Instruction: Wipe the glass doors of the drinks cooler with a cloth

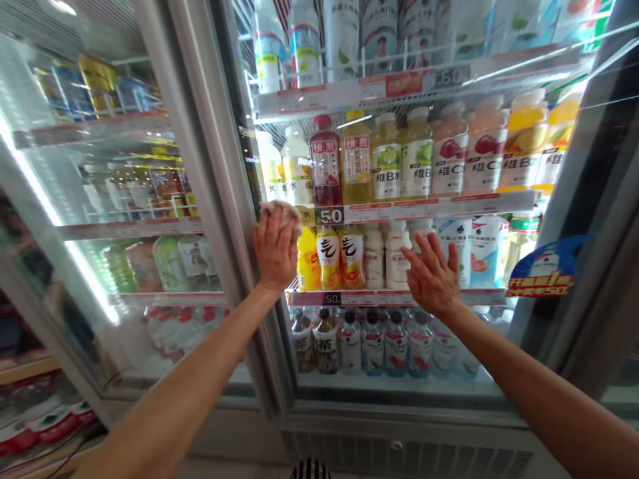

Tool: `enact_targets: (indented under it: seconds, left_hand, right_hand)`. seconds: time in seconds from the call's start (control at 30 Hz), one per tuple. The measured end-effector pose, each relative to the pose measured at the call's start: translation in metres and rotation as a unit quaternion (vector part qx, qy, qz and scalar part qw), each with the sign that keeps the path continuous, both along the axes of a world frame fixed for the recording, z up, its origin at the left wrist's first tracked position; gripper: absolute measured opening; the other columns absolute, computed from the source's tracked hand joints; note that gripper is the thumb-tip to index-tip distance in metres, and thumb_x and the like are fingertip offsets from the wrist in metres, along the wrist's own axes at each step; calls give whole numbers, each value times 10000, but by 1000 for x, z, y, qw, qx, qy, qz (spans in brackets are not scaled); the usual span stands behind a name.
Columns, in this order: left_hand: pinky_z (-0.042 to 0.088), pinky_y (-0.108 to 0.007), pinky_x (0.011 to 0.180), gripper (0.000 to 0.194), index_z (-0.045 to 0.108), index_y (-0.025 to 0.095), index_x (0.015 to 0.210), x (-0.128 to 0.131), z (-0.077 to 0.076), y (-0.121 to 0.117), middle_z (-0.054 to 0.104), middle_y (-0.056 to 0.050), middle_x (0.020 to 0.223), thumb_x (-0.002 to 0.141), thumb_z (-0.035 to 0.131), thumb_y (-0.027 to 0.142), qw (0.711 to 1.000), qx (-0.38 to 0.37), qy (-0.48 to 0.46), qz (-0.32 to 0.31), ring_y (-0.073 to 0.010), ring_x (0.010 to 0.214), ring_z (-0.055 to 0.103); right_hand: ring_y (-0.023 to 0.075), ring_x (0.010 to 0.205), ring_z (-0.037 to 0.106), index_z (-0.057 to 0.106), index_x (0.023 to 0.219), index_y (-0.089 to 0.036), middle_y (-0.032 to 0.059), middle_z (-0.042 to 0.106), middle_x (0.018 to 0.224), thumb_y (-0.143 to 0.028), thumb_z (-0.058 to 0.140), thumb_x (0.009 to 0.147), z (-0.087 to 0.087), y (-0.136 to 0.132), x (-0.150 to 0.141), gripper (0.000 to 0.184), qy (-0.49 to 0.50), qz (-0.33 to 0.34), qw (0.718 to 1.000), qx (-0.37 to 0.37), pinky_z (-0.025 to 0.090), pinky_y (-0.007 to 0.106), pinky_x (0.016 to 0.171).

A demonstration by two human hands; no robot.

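Pale cloth [273, 205], bunched up small, sits under the fingertips of my left hand [276, 251], up by the left edge of the glass door [394, 391]. I hold it with a flat hand, fingers close together, pinning it to what looks like the glass. My fingers hide most of it, so I can't tell how much is tucked under my palm. My right hand [433, 274] has no cloth; its fingers are spread apart, and I can't tell if they touch the glass. Behind the door, the yellow-capped bottle [355, 159] and the red-capped bottle [326, 161] stand side by side on a shelf. I think the cloth could slip out if I press too softly, since I have it pinned and not wrapped in my fist. My knuckles might bump the metal door frame [232, 199] if I slide too far left, because it is just beside my hand. If my right fingers touch the glass, they could leave smudges. The blue sticker [542, 266] could peel if something rubs hard at its edge.
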State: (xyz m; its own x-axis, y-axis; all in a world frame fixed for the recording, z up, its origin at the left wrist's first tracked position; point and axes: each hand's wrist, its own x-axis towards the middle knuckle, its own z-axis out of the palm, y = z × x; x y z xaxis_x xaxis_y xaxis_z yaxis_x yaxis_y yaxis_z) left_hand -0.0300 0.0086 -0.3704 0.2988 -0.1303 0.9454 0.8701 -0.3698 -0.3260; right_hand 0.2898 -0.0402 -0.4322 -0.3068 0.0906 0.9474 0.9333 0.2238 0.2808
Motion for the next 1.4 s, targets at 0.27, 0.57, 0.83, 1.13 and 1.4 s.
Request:
enact_targets:
  seconds: [0.27,0.57,0.83,1.13,1.4]
  left_hand:
    - [149,-388,1140,377,452,243,1217,1,7,-4,398,-26,1395,844,492,202,971,14,238,-6,-170,1360,197]
    - [122,-398,1150,441,401,282,1280,37,6,-9,350,9,1424,852,458,190,938,35,344,-11,-157,1372,138]
    - [235,-489,1093,411,385,189,1296,32,81,7,318,-97,1434,888,390,235,999,32,-24,-13,-221,1358,203]
    - [144,-395,1148,371,445,270,1234,64,40,-14,379,36,1406,863,424,253,894,54,445,13,-167,1374,138]
    - [159,-433,1139,427,400,201,1281,78,88,-4,308,-64,1443,865,426,291,998,29,50,-25,-194,1380,114]
  right_hand:
    - [251,1363,217,151,1406,-353,-19,138,1507,-200,511,795,0,-1,0,726,5,1,1000,-1,122,515,1110]
    - [230,1372,191,136,1409,-350,-12,150,1506,-194,494,803,1,-3,-1,721,8,11,1000,-14,106,501,1120]
    - [219,1374,184,190,1405,-310,20,197,1496,-197,475,810,1,-3,1,670,3,2,1000,-13,122,500,1117]
    - [215,1375,184,218,1398,-311,17,230,1487,-185,469,813,2,-6,0,649,7,13,1000,-19,114,490,1124]
    - [212,1377,171,237,1391,-299,37,248,1481,-199,456,819,3,-6,1,621,0,-1,1000,-16,135,494,1118]
